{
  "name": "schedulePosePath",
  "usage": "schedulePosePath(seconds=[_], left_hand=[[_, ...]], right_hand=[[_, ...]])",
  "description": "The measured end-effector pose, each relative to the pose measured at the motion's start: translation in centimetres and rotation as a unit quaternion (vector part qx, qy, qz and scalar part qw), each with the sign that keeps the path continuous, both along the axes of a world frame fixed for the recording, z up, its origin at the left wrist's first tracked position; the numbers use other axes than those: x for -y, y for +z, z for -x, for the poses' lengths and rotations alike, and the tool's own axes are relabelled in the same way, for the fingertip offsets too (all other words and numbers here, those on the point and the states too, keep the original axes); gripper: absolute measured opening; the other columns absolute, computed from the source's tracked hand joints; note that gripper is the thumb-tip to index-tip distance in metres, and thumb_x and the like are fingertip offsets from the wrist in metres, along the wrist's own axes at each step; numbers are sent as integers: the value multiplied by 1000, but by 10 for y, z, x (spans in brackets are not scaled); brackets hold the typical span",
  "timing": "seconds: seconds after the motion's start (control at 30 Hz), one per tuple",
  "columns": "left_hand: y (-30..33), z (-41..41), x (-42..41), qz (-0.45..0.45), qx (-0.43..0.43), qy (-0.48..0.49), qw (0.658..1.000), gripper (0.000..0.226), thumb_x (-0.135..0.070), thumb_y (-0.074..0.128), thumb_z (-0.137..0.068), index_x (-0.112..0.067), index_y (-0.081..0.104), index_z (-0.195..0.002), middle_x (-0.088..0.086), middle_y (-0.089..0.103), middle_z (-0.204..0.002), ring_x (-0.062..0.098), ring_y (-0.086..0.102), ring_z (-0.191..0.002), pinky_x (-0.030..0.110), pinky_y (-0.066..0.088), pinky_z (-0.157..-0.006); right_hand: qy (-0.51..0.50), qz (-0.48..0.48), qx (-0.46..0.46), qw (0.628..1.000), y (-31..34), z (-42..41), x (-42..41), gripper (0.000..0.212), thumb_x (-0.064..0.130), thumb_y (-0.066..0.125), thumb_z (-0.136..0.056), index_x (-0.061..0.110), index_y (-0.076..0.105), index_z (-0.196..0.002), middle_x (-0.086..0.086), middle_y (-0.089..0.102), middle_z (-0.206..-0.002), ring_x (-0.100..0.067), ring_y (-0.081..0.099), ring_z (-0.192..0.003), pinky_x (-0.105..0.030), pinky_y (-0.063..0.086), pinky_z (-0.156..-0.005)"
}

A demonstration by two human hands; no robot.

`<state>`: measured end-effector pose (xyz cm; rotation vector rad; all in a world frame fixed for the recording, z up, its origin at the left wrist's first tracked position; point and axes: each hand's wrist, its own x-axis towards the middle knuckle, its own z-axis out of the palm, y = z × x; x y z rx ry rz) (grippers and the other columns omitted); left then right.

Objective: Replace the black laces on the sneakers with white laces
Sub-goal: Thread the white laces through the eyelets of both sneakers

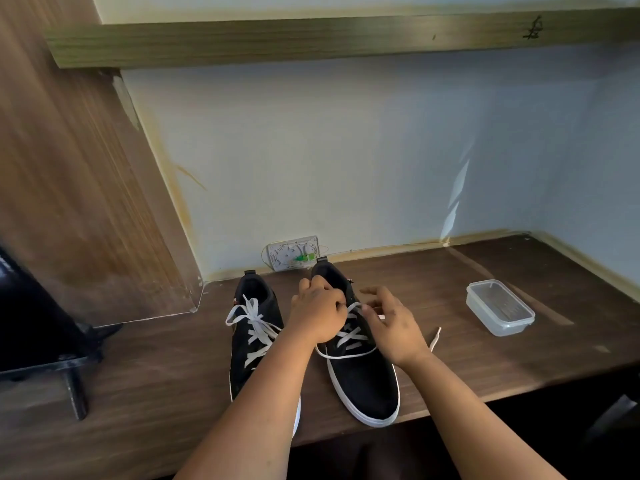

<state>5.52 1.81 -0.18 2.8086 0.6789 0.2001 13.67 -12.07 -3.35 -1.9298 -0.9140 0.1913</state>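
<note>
Wooden surface (450, 306) carries our two sneakers: left sneaker (254, 337) fully laced white; on right sneaker (363, 382), near the front edge, our left hand (317, 315) pinches the white lace (346, 355), right hand (391, 323) fingers loose.

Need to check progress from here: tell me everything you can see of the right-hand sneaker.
The right-hand sneaker is black, suede-looking, with a white sole rim, standing upright on the wooden desk, toe toward the camera. A white lace crisscrosses its eyelets; one end trails right. The left hand grips near the tongue; the right hand hovers open.
</note>
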Motion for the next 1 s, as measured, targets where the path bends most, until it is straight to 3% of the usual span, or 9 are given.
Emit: schedulePosePath(seconds=[0.07,0.13,0.33,0.43,0.57,0.7,0.8,0.9,1.0], left_hand=[[0,0,0,7,-12,-8,1000,28,-33,41,-97,-26,63,-112,-1,43,-124,24,33,-114,37,37,-91],[-2,1,-2,20,-7,-7,1000,26,-33,42,-97,-26,63,-109,-2,43,-123,23,32,-114,35,37,-89],[-4,5,-10,93,41,-1,995,33,-25,36,-98,-21,68,-99,-5,49,-113,21,35,-107,38,40,-92],[-3,5,-13,107,64,16,992,37,-19,35,-97,-11,71,-91,1,53,-108,23,37,-105,35,36,-92],[-1,6,-13,88,75,33,993,36,-20,37,-94,-9,70,-84,2,55,-100,24,41,-104,38,40,-91],[-3,2,-7,34,70,23,997,19,-34,47,-94,-30,65,-101,-7,55,-103,21,41,-104,38,42,-84],[-2,-2,-7,35,35,9,999,23,-41,51,-94,-40,60,-114,-8,53,-112,21,38,-109,39,39,-88],[4,-5,-7,12,-34,-16,999,22,-43,50,-94,-39,65,-110,-4,49,-118,24,35,-112,39,35,-90],[7,-7,-5,-4,-61,-17,998,25,-42,49,-94,-36,65,-111,-1,46,-121,25,33,-114,39,33,-91]], right_hand=[[62,57,53,995,-2,-2,-7,48,17,43,-98,42,40,-139,7,52,-117,-10,48,-110,-28,42,-90],[80,104,77,988,-3,-4,-14,55,14,40,-95,44,38,-141,3,49,-113,-15,45,-110,-34,44,-91],[62,51,66,995,1,-12,-12,36,9,43,-92,24,56,-122,2,60,-107,-13,55,-94,-18,40,-77],[24,-6,-8,1000,1,-11,-13,27,19,38,-90,26,59,-106,6,65,-85,-6,57,-75,-9,38,-61],[-45,-45,-62,996,-1,-8,-20,21,23,43,-98,26,63,-92,8,67,-83,-4,59,-80,-10,41,-63],[-60,-25,-63,996,-1,-9,-20,8,26,52,-95,29,60,-93,7,65,-75,-9,59,-69,-14,41,-55],[-60,-24,-78,995,-2,-11,-17,10,23,54,-94,29,61,-98,8,66,-78,-10,61,-70,-14,42,-57],[-61,-18,-78,995,0,-11,-17,11,23,54,-94,30,62,-99,9,67,-80,-5,60,-70,-8,40,-54],[-61,-11,-69,996,1,-10,-17,11,22,55,-94,30,61,-98,8,68,-82,-8,62,-72,-9,42,-54]])
